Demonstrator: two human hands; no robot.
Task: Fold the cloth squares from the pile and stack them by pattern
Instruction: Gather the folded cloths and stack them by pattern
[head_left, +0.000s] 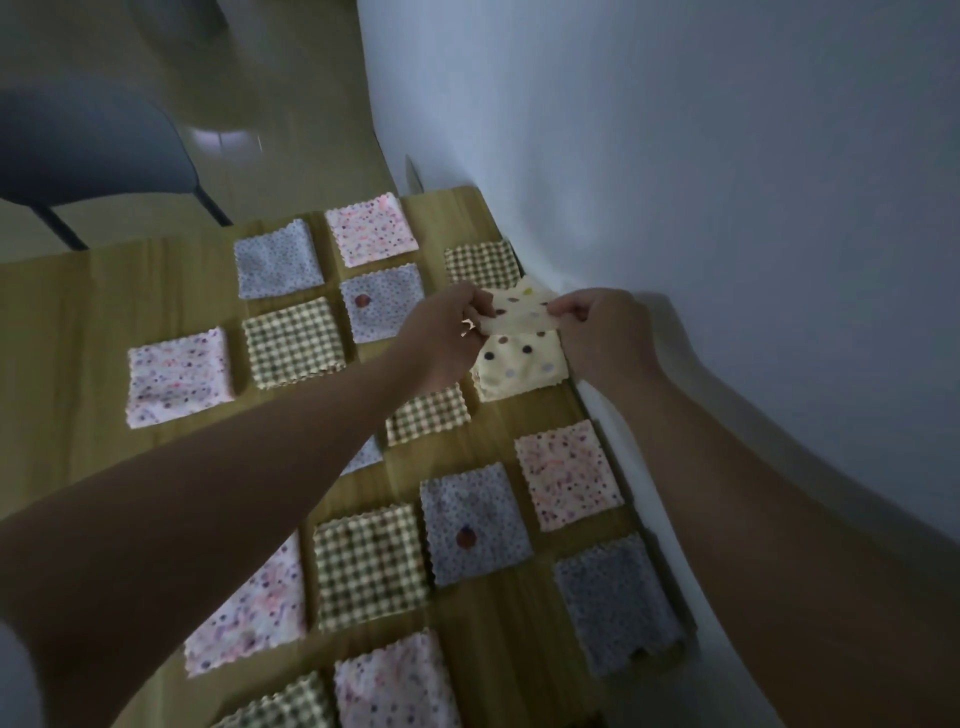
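Cream dotted cloth (522, 310) is stretched between the left grip (448, 332) and right grip (602, 332), each pinching one end, just above a matching cream square (519, 370) near the counter (67, 322) edge by the wall, likely so it folds onto its own pattern

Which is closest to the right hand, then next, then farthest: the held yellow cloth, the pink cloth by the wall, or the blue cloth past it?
1. The yellow cloth: pinched in the right hand itself.
2. The pink cloth: right table edge, nearer the person.
3. The blue cloth: same edge, nearest the person.
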